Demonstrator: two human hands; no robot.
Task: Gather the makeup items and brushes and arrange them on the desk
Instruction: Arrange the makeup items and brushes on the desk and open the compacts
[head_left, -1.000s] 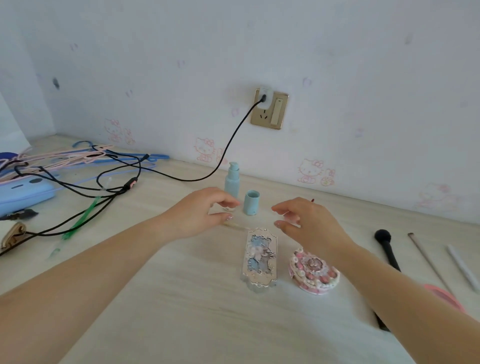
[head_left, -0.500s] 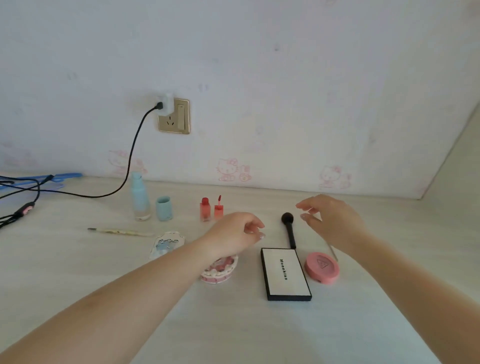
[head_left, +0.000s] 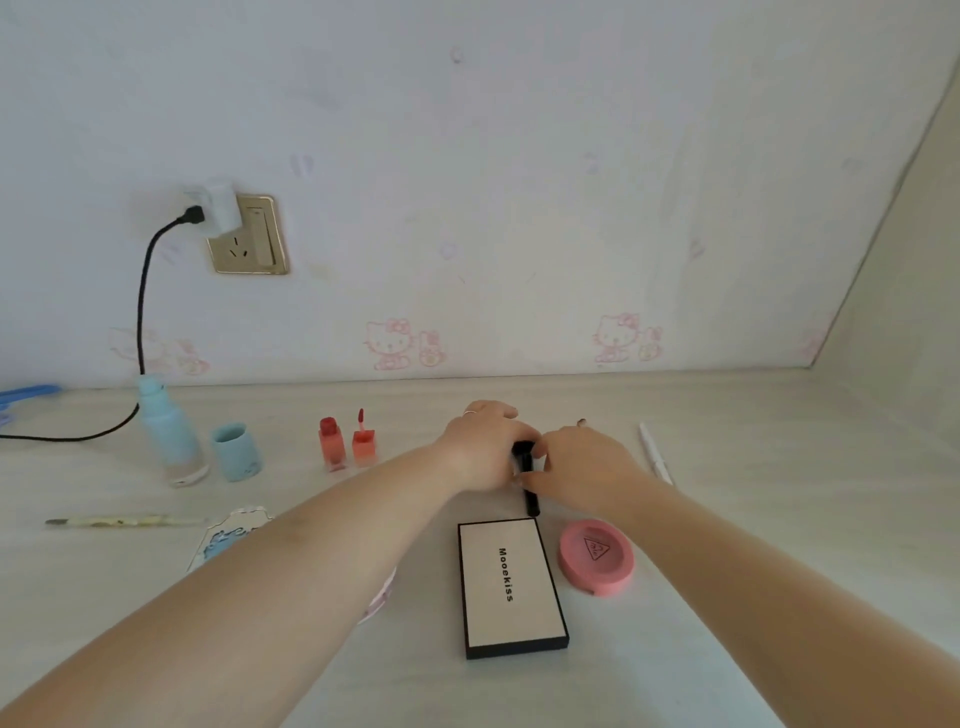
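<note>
Both my hands meet over a black makeup brush (head_left: 530, 499) lying on the desk. My left hand (head_left: 483, 452) and my right hand (head_left: 582, 467) close around its upper part; its handle end sticks out toward me. A white palette with a black rim (head_left: 511, 587) and a round pink compact (head_left: 597, 557) lie just in front. Left of my hands stand a red lip tint bottle (head_left: 332, 444) and its applicator cap (head_left: 362, 441), a blue pump bottle (head_left: 169, 436) and its blue cap (head_left: 236, 451). A white pencil (head_left: 655, 453) lies to the right.
A thin pale brush (head_left: 124, 520) lies at the left, with an ornate blue-and-silver case (head_left: 228, 535) partly hidden under my left forearm. A black cable (head_left: 140, 332) runs from the wall socket (head_left: 249, 236) down across the desk's left. The wall closes the back and right.
My view shifted a little closer. Both hands came together from hovering apart and closed on the black brush above the palette.
</note>
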